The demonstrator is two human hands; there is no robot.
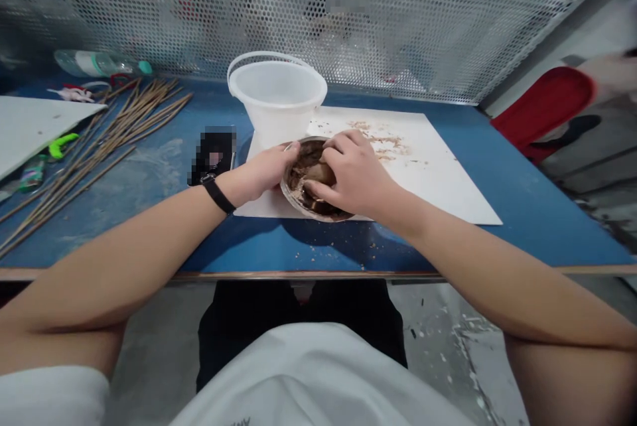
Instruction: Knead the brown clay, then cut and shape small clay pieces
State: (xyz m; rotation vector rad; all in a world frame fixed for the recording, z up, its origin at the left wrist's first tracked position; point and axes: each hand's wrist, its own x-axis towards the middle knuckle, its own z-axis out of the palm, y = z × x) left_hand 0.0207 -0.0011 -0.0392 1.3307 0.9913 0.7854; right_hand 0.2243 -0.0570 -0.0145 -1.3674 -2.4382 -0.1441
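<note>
A round metal bowl with brown, crumbly material inside is held tilted above the table's front part. My left hand is closed on its left rim, thumb on top and the other fingers hidden beneath. Inside the bowl, the curled fingers and thumb of my right hand grip a smooth, brown, clay-like lump. Part of that lump is covered by the fingers. Behind the bowl stands a white plastic bucket, its handle resting at the back.
A white board with brown crumbs lies under the bowl and bucket. At left are thin brown sticks, a plastic bottle, another white board and a dark phone-like object. Perforated metal screen closes the back.
</note>
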